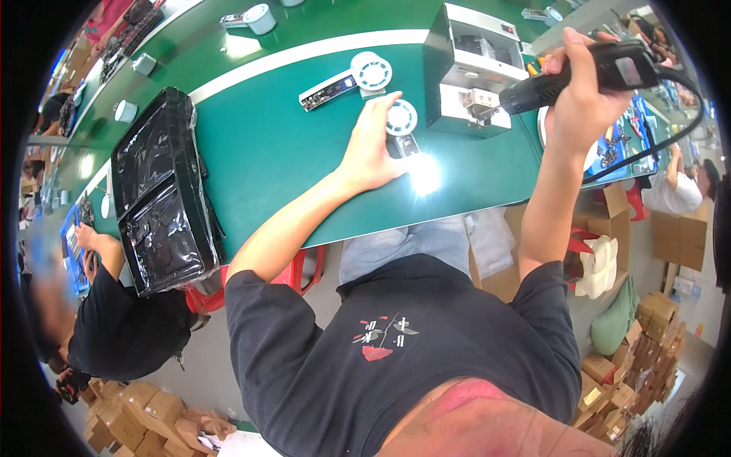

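Note:
My right hand (585,95) is wrapped around a black electric screwdriver (544,85) with a cable at its back end. The tip of that screwdriver meets the front of a grey and white screw feeder (457,110). On the green bench, my left hand (373,148) steadies a small white handheld fan (401,118), fingers at its round head and thumb by its handle. Bright glare covers the handle's lower end. Just beyond lies a second handheld fan (373,72), its handle open with electronic parts showing.
A black plastic-wrapped case (164,190) stands on the bench's left side. Blue trays (640,126) with small parts sit at the right. Another person (126,312) works at the left. Cardboard boxes (647,327) are piled on the floor behind me.

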A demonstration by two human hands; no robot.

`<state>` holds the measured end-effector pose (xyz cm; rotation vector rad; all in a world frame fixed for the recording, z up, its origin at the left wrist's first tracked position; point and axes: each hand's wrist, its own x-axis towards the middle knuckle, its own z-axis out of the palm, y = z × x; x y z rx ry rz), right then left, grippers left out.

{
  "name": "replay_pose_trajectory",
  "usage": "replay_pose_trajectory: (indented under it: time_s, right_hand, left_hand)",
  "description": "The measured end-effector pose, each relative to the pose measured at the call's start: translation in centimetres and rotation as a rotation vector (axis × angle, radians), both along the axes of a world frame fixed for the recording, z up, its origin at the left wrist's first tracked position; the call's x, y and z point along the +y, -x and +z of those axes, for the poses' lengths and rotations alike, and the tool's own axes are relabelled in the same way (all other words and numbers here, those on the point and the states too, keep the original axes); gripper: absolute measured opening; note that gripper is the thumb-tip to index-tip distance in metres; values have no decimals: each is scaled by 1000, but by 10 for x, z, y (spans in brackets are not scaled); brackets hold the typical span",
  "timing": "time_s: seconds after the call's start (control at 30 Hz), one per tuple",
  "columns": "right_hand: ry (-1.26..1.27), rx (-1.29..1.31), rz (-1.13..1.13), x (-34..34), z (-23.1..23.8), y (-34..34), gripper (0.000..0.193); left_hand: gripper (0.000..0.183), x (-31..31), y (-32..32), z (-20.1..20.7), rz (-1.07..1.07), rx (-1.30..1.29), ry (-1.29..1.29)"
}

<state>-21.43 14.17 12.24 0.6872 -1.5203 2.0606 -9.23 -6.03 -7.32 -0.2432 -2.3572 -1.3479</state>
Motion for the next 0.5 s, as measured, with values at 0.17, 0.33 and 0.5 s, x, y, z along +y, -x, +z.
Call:
replay_pose_trajectory:
  time_s: [0.17,0.33,0.5]
  right_hand:
    - [-24,12,32,-3,-22,18,37]
    - [-118,23,51,-7,-25,-12,41]
    - [-53,-84,167,-2,-29,-75,44]
  left_hand:
    - [109,-1,-2,0,29,20,17]
    - [107,0,-3,-3,34,10,16]
    - [103,0,-6,-2,12,17,15]
